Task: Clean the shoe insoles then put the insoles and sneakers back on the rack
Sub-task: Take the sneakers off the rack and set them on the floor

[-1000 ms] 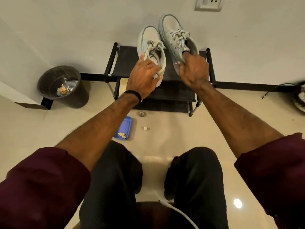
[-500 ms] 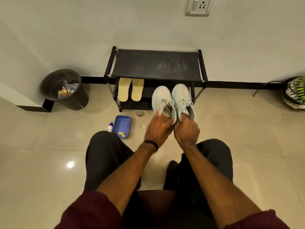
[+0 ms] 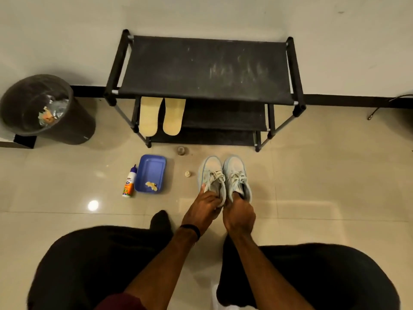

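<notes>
At frame centre, the left hand (image 3: 202,211) grips the heel of the left sneaker (image 3: 211,178) and the right hand (image 3: 239,214) grips the heel of the right sneaker (image 3: 237,175); the pair sit side by side, toes toward the rack (image 3: 205,68) above them. Two insoles (image 3: 161,115) lie on the rack's middle shelf (left side). A tray (image 3: 152,173) and bottle (image 3: 129,182) lie at centre left, a bin (image 3: 73,128) at upper left.

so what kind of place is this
Probably a home entryway or room corner: a black shoe rack stands against a plain wall on a glossy tiled floor, with a lined waste bin beside it.
</notes>
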